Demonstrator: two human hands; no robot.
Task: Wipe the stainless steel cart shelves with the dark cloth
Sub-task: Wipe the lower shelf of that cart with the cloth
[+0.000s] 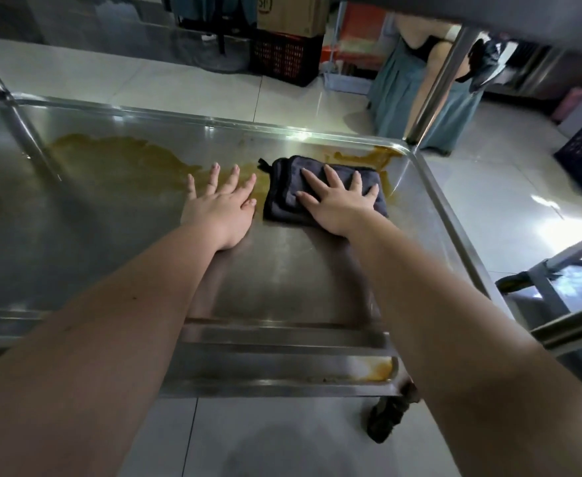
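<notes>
Stainless steel cart shelf (282,270), rimmed and shiny, carries a wide yellow-brown spill (117,160) reaching beyond both grips. The folded dark grey cloth (282,187) lies under the right grip (338,204), whose fingers are spread flat, likely to press it down for wiping. Just beside it the left grip (219,208), also spread flat, seems to brace on the steel.

A right hand (338,204) is pressing flat on a folded dark cloth (320,192) on a steel cart shelf (282,270); the left hand (219,204) is resting flat beside a brown spill (121,160).
</notes>
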